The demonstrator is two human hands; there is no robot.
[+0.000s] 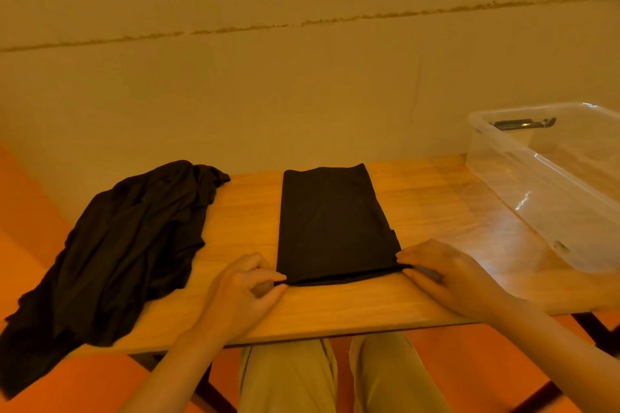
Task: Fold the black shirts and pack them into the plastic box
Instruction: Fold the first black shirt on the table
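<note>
A black shirt (332, 225), folded into a long narrow rectangle, lies in the middle of the wooden table (432, 208). My left hand (245, 288) pinches its near left corner. My right hand (446, 271) pinches its near right corner. A heap of unfolded black shirts (124, 245) lies on the table's left side and hangs over the left edge. The clear plastic box (550, 178) stands at the right end of the table, with no shirt in it.
A wall runs just behind the table. A dark handle (523, 123) shows at the box's far end. My legs in beige trousers (339, 379) are under the near table edge. The floor is orange.
</note>
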